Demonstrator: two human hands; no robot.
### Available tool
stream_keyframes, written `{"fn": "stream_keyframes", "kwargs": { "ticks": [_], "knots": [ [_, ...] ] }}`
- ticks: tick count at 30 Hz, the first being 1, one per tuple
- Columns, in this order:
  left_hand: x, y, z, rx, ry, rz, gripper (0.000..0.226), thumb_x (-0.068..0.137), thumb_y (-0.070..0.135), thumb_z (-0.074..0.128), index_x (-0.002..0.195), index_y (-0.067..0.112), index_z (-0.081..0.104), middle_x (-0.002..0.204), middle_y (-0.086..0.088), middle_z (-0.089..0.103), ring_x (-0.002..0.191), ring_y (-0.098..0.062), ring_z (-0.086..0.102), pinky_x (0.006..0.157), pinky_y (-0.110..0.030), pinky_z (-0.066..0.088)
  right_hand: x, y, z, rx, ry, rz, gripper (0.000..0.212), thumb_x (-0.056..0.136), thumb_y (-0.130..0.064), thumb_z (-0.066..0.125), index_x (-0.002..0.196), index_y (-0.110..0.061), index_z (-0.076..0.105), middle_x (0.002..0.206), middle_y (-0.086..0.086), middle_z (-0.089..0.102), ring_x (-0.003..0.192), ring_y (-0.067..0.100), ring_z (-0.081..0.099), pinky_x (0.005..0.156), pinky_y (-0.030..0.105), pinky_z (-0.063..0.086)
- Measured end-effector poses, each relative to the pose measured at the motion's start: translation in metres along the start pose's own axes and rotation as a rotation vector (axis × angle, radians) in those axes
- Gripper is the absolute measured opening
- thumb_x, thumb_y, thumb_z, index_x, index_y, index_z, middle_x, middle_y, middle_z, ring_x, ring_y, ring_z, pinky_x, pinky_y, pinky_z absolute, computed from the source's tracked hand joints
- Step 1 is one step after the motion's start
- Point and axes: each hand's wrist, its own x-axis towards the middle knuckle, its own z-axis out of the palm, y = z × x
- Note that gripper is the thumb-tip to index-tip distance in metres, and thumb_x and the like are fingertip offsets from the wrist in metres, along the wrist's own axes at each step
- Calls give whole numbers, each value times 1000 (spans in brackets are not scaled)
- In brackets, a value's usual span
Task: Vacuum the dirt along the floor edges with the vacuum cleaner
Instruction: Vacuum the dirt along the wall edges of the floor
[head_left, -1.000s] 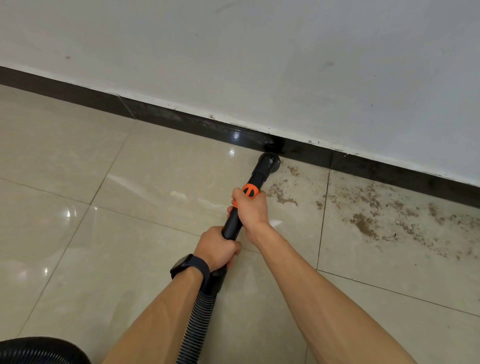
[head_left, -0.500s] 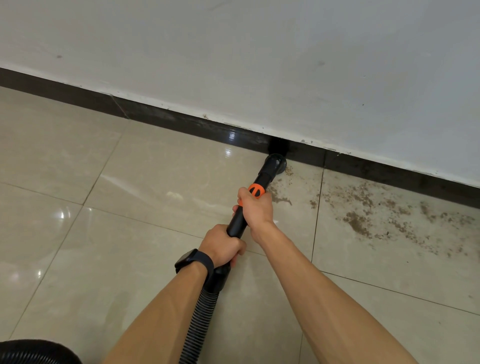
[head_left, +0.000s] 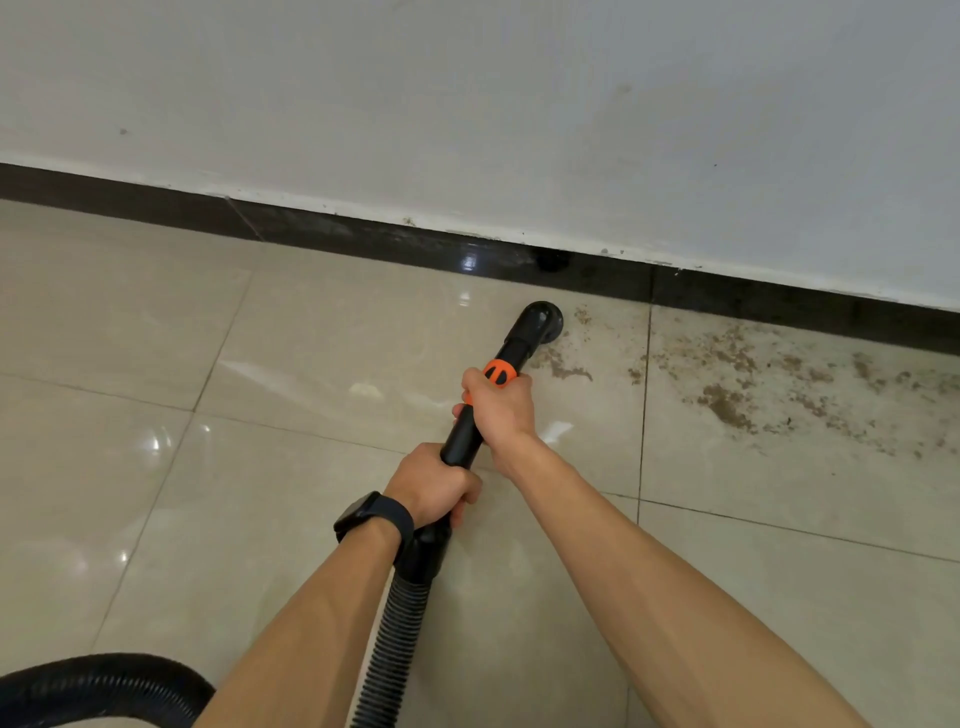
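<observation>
A black vacuum wand (head_left: 464, 434) with an orange collar (head_left: 500, 372) slants away from me across the beige tiles. Its round black nozzle (head_left: 542, 322) sits on the floor a little short of the dark skirting (head_left: 332, 231). My right hand (head_left: 501, 410) grips the wand just below the orange collar. My left hand (head_left: 431, 483), with a black watch on the wrist, holds the wand's lower end where the ribbed hose (head_left: 395, 639) joins. Brown dirt (head_left: 727, 400) is strewn over the tiles right of the nozzle, and a small patch (head_left: 563, 366) lies close beside it.
A white wall (head_left: 519, 104) rises above the skirting. The hose loops round to the bottom left corner (head_left: 98, 680). The tiles left of the nozzle look glossy and free of dirt.
The nozzle has drawn back from the skirting toward me and now sits on open tile. Both hands keep their grip on the wand.
</observation>
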Motion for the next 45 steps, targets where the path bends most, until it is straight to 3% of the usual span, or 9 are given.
{"fn": "stream_keyframes", "kwargs": {
  "ticks": [13,16,25,34,41,45],
  "knots": [
    [-23,-25,-4,28,-52,-22,14,60,12,64,72,7,58,55,-12,64,49,-25,59,75,-43,59,-32,23,6,-12,21,1,35,96,-22,63,122,-14,41,94,3,63,63,12,68,60,28,56],
    [-29,-29,-3,20,-64,-32,12,61,11,63,71,7,58,55,-13,64,50,-27,59,73,-44,59,-37,28,8,-21,38,1,37,95,-22,63,123,-13,40,90,3,64,64,15,69,65,33,60],
    [-39,-43,5,-20,-65,-71,12,56,8,62,66,6,56,54,-15,61,48,-29,57,64,-41,57,-53,44,6,-38,34,-3,36,98,-22,61,125,-14,39,87,-1,62,64,12,68,57,24,52],
    [-41,-38,13,81,-94,-57,10,56,12,62,64,7,58,55,-14,65,49,-26,58,71,-42,59,-56,50,-5,-10,88,4,35,98,-24,61,124,-15,40,86,-1,63,65,13,69,62,28,55],
    [-43,-29,24,125,-97,-48,3,67,6,63,66,6,60,54,-9,65,46,-22,58,61,-27,54,-53,53,-17,25,136,8,35,96,-23,62,123,-14,42,75,-2,64,66,15,70,81,43,63],
    [-41,-23,29,148,-103,-42,3,70,6,64,70,6,60,53,-7,65,46,-19,58,58,-25,52,-50,51,-26,46,150,4,34,96,-22,62,123,-13,42,81,-1,63,64,14,70,72,37,62]
  ]
}}
